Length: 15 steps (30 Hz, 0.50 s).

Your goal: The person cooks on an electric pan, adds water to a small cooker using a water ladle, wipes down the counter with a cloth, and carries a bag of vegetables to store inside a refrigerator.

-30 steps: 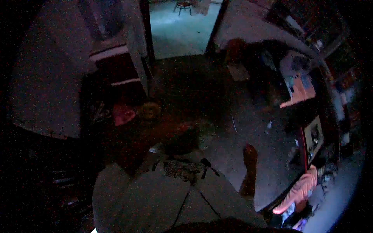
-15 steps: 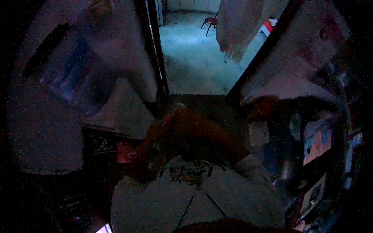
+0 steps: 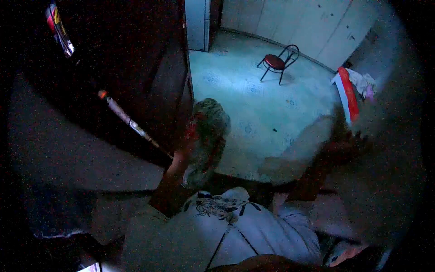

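My left hand [image 3: 182,156] is closed around a mottled grey-green bundle [image 3: 210,131] that looks soft, like bunched cloth. Its fingers are partly lost in the dark. Out to the right, my right hand [image 3: 346,147] is raised with fingers apart against the dim hanging curtain [image 3: 385,167] beside the doorway. Both forearms reach forward from a light shirt with a dark print [image 3: 226,206].
Beyond the doorway lies a pale patterned floor [image 3: 244,118] with a red-seated chair [image 3: 275,62]. A red and white box-like thing [image 3: 348,97] with cloth on it stands right. A dark door [image 3: 136,68] borders the left.
My view has moved forward into the doorway and swung right. The curtain now sits at the right side. My hands have parted, and the right one has reached outward.
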Each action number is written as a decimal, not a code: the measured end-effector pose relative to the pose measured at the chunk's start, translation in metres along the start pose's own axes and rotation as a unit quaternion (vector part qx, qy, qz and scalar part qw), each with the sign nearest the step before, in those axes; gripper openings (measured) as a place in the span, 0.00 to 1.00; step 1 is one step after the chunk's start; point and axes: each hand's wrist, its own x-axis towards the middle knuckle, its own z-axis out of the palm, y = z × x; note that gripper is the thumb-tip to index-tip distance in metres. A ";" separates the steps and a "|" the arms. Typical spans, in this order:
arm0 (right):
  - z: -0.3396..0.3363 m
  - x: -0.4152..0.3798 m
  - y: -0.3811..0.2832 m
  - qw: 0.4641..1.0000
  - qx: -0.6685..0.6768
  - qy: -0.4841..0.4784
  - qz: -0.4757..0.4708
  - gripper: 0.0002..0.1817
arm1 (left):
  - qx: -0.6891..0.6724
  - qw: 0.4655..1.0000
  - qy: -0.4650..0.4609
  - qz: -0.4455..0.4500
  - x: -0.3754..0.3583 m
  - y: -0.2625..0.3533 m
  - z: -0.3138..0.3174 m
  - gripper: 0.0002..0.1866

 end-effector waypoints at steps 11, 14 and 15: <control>0.019 0.051 0.235 0.773 -0.185 -0.582 0.173 0.18 | -0.091 0.991 0.090 0.026 0.207 0.029 0.018 0.10; 0.011 0.071 0.169 0.618 -0.296 -0.646 0.337 0.23 | -0.109 0.988 0.105 -0.003 0.212 0.086 -0.014 0.10; 0.029 0.078 0.173 0.644 -0.356 -0.631 0.245 0.23 | -0.121 0.987 0.108 -0.007 0.209 0.104 -0.036 0.10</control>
